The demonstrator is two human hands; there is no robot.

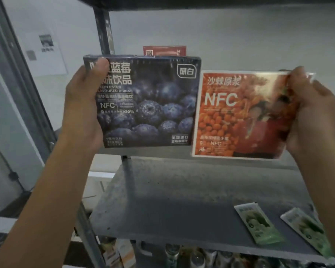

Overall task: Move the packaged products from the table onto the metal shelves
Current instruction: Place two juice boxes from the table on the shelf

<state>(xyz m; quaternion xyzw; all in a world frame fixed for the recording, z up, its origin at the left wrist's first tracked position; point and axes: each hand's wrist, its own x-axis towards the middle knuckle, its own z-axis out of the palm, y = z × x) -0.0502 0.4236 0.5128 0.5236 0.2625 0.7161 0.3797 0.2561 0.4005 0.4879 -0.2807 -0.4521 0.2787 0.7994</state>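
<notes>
- Head view: gripping the blueberry drink box (149, 105) by its left edge with the left hand (85, 105), thumb laid over the upper front corner, fingers hidden behind.
- Over on the right, pinching the orange NFC box (240, 117) at its upper right corner and right edge with the right hand (313, 113), fingers curled round the glossy wrap.
- Holding both upright, fronts toward the camera, side by side and almost touching, blue one to the left and a touch higher.
- Hanging right at the front lip of the metal shelf (162, 152); cannot tell whether either bottom edge is resting on it.
- Peeking over the top of the blue box, farther back: a red pack (164, 50), seemingly standing on that same level.
- Lower down, on the lower shelf (172, 200) at the near right: two green sachets (259, 223) lying flat, just beside each other; beneath, blurred bottles (197, 258).
- Step in hand, by the look of it: placing. Boxes brought up to the shelf, not yet let go.
- Next move, most likely: sliding both boxes back onto the board, setting the bottoms flat, stopping short of the red pack, then loosening both grips.
- Worth watching: slippery film under the right-hand pinch, and a tall box tipping forward off the lip.
</notes>
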